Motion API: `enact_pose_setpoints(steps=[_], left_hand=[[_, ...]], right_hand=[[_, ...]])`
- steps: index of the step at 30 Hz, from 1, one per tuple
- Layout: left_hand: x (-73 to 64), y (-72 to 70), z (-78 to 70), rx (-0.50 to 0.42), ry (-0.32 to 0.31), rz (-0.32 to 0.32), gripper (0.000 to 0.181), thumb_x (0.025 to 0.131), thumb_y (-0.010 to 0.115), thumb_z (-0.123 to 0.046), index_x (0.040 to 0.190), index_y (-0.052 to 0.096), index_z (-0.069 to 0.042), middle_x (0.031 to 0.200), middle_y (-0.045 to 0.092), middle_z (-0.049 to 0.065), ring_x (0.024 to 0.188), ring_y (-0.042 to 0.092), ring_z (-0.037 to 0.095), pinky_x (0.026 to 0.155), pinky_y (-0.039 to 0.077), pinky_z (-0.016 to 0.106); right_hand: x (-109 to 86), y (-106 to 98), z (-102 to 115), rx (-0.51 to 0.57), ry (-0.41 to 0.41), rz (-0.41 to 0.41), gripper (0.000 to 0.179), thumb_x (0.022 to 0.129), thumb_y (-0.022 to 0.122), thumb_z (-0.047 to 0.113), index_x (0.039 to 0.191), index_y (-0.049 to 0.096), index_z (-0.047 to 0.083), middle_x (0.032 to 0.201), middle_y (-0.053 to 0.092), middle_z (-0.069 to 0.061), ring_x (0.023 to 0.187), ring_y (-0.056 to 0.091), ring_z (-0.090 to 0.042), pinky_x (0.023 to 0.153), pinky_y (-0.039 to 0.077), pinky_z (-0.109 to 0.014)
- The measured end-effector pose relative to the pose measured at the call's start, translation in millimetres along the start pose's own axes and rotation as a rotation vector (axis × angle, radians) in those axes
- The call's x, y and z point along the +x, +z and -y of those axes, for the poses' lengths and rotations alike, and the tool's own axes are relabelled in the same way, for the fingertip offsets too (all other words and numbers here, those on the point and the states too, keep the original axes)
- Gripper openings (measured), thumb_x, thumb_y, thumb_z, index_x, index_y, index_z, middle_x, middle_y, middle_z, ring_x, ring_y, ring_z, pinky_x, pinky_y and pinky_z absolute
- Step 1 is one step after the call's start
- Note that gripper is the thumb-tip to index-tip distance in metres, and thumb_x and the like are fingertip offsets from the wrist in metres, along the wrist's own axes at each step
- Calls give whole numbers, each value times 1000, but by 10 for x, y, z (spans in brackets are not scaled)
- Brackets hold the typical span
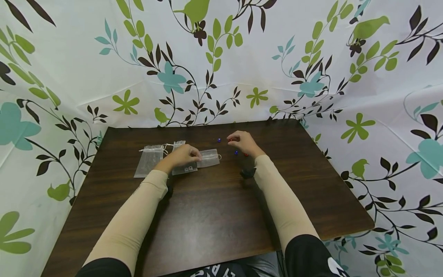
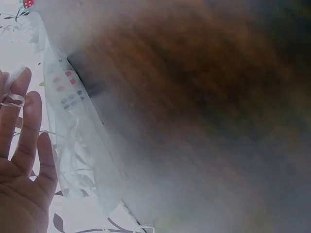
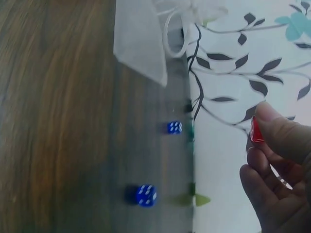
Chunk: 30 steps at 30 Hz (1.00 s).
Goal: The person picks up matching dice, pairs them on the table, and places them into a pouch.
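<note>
My right hand (image 1: 245, 142) pinches a red die (image 3: 256, 130) between thumb and fingertip, over the far part of the table. Below it lie two blue dice (image 3: 146, 195) and another red die (image 1: 246, 154). My left hand (image 1: 185, 154) pinches the end of a small sheer drawstring bag (image 1: 209, 158), whose cord loop (image 1: 219, 157) points right. Under the left hand lies a second sheer bag (image 1: 183, 169); red and dark dice (image 2: 72, 99) show through its mesh. In the left wrist view, white cord (image 2: 13, 100) crosses the fingers.
A third sheer bag (image 1: 148, 163) lies flat at the left, its cords toward the second one. The dark wooden table (image 1: 214, 215) ends at a patterned cloth (image 1: 221, 88) hanging behind it.
</note>
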<state>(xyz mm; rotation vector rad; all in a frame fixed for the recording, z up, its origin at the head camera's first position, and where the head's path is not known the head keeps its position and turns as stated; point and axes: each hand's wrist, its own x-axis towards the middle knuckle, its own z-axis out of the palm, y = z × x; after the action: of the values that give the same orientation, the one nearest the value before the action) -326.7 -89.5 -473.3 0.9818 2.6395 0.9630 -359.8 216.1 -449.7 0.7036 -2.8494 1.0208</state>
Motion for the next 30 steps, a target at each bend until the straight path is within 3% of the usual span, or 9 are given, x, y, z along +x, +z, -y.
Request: enact_pose_setpoints(steps=[13, 30], left_hand=[[3, -2, -14, -11, -31, -1, 10, 95, 73, -16, 94, 79, -8, 89, 76, 3, 74, 59, 13, 72, 49, 34], [12, -17, -22, -3, 22, 8, 9, 95, 73, -16, 94, 79, -10, 89, 75, -1, 78, 64, 12, 75, 52, 36]], right_hand=[[109, 44, 378, 38, -95, 28, 26, 92, 75, 10, 116, 74, 0, 113, 71, -10, 102, 65, -24, 92, 51, -39], [175, 134, 686, -12, -150, 69, 26, 93, 75, 18, 116, 75, 5, 111, 72, -7, 101, 64, -20, 90, 51, -34]])
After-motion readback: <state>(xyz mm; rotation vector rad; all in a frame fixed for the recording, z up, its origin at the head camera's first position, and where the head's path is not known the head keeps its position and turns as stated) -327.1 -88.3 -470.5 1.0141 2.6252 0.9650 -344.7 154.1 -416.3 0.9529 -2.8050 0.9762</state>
